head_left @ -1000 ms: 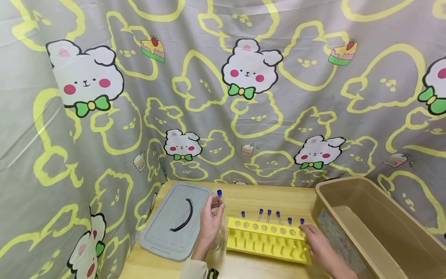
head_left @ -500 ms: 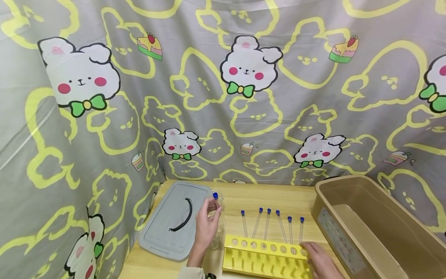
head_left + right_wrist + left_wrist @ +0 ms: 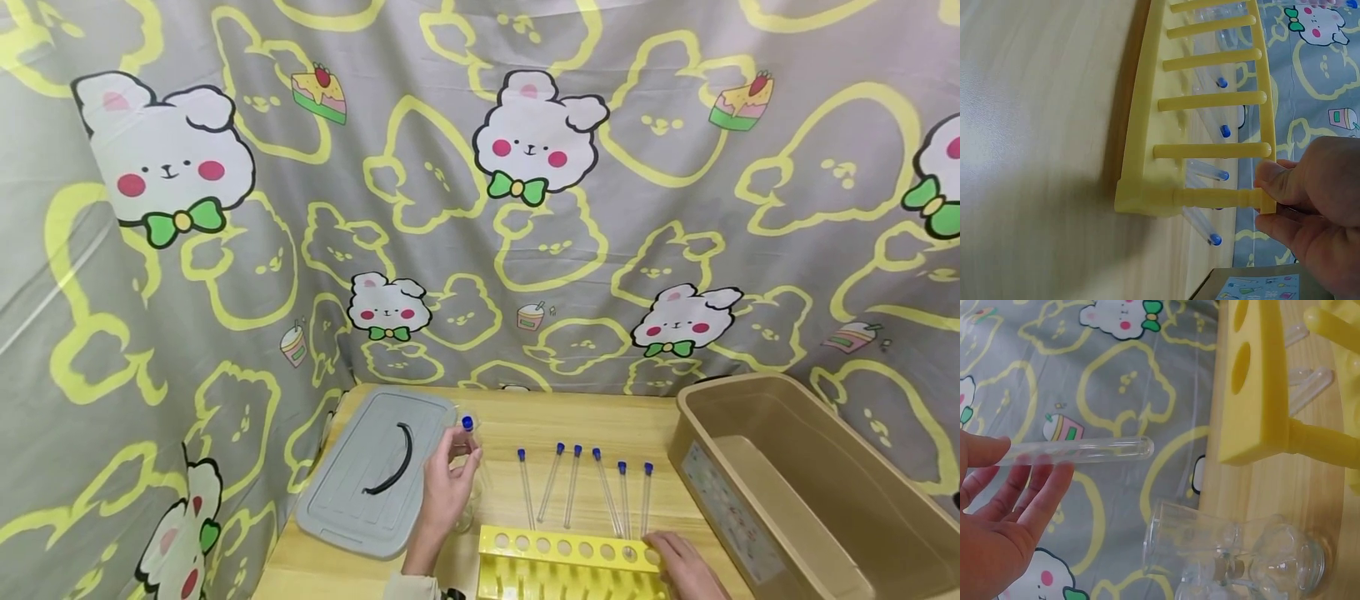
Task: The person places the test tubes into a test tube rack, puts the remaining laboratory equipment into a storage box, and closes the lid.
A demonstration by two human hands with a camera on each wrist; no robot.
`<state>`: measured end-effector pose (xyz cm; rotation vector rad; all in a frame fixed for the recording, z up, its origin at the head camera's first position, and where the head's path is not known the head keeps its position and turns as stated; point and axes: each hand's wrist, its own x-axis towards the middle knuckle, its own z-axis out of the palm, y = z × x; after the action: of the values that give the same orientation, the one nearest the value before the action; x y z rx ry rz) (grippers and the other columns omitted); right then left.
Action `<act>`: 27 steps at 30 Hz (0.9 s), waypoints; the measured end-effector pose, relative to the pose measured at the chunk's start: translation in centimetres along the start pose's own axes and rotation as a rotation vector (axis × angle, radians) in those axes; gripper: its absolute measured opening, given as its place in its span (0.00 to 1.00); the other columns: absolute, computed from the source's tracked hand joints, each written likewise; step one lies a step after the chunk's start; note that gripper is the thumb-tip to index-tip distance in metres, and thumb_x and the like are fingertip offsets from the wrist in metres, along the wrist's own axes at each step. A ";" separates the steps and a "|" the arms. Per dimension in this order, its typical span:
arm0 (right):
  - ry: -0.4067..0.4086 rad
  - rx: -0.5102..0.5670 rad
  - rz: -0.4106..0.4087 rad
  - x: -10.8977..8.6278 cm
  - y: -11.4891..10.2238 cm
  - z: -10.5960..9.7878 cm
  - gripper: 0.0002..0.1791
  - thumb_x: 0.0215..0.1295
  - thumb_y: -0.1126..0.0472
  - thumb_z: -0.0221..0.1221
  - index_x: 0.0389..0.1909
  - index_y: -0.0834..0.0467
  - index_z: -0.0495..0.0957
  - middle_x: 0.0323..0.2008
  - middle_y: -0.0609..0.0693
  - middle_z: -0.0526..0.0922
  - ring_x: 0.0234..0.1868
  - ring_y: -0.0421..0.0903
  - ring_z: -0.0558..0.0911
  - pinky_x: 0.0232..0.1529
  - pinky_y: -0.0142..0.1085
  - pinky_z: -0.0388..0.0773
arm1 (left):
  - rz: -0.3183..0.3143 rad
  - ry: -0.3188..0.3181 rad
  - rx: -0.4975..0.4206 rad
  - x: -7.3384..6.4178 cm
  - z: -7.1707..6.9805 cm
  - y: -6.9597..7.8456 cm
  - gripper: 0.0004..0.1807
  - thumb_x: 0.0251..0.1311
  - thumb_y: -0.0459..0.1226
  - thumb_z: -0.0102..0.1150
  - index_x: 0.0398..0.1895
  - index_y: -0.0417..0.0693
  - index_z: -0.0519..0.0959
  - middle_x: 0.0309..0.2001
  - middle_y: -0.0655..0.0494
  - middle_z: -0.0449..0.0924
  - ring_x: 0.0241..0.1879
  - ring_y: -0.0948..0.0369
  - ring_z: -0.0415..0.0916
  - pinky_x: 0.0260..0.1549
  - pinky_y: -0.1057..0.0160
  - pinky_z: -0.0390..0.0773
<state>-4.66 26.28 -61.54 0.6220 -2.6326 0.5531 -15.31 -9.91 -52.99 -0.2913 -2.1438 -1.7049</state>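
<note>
Thumb and fingertips of my left hand (image 3: pixel 447 492) pinch a clear glass test tube (image 3: pixel 1107 450). Its blue cap (image 3: pixel 467 422) shows just above the fingers in the head view, and its rounded bottom hangs free in the left wrist view. My right hand (image 3: pixel 685 565) grips the right end of the top bar of a yellow test tube rack (image 3: pixel 570 546), thumb on one side and fingers on the other. The rack's holes hold no tubes. Behind it several blue-capped test tubes (image 3: pixel 573 487) lie on the table, their lower ends partly hidden by the rack.
Clear glassware (image 3: pixel 1288 559) stands beside the left hand. A grey lid (image 3: pixel 341 500) with a black handle lies on the left of the wooden table (image 3: pixel 502 408). On the right stands a brown bin (image 3: pixel 720 500). A patterned curtain (image 3: pixel 450 208) surrounds the back and left.
My right hand has drawn the rack toward me, baring more of the tubes behind it. The left hand, still holding its tube, has shifted slightly down and left.
</note>
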 end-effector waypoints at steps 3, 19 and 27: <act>0.014 0.001 0.002 -0.2 0.1 0.2 0.32 0.34 0.68 0.81 0.47 0.63 0.82 0.42 0.50 0.82 0.41 0.50 0.81 0.33 0.38 0.84 | -0.002 0.010 0.000 -0.1 -0.1 1.3 0.15 0.61 0.19 0.62 0.46 0.40 0.76 0.37 0.39 0.80 0.39 0.42 0.84 0.31 0.59 0.87; 0.093 -0.049 -0.052 0.8 1.8 1.2 0.37 0.24 0.82 0.77 0.45 0.64 0.82 0.41 0.50 0.82 0.39 0.50 0.82 0.35 0.39 0.85 | 0.007 0.012 0.000 -0.3 0.4 0.8 0.16 0.57 0.16 0.64 0.44 0.39 0.77 0.36 0.41 0.83 0.37 0.43 0.84 0.31 0.59 0.87; 0.063 -0.033 -0.016 1.7 1.9 1.0 0.36 0.27 0.85 0.73 0.46 0.63 0.82 0.43 0.50 0.82 0.41 0.51 0.83 0.38 0.39 0.86 | 0.014 -0.010 -0.016 -0.5 0.3 -0.5 0.17 0.58 0.19 0.66 0.46 0.42 0.77 0.36 0.46 0.83 0.38 0.45 0.85 0.31 0.58 0.88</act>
<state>-7.29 26.80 -62.19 0.6052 -2.5707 0.5148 -15.08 -9.70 -53.76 -0.3192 -2.1317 -1.7170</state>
